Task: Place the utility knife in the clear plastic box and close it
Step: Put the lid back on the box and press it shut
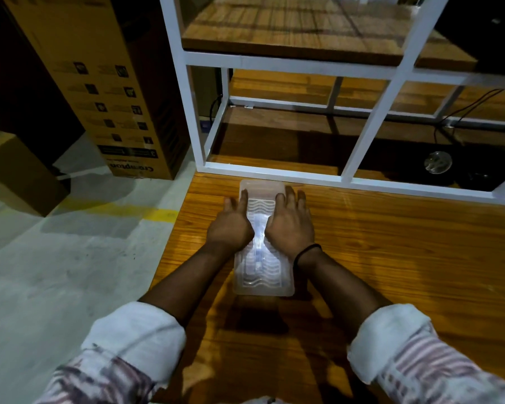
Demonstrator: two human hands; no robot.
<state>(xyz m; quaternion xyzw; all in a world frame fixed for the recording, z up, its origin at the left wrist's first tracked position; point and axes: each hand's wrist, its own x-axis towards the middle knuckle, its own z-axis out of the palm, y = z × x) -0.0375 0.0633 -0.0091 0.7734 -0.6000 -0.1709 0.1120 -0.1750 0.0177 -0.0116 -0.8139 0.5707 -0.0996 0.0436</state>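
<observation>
A clear plastic box (262, 279) lies lengthwise on the wooden table (391, 258), its ribbed lid down on top. Through the lid a pale, elongated shape shows along the middle; it looks like the utility knife (258, 249), blurred by glare. My left hand (232, 225) rests flat on the left side of the lid, fingers stretched forward. My right hand (292, 225) lies flat on the right side of the lid, a dark band around its wrist. Both palms press down on the lid and neither hand grips anything.
A white metal shelf frame (274, 173) with wooden boards stands right behind the box. A round metal object (437, 162) lies under the shelf at right, near black cables. Cardboard boxes (105, 91) stand on the concrete floor at left. The table's left edge runs close to the box.
</observation>
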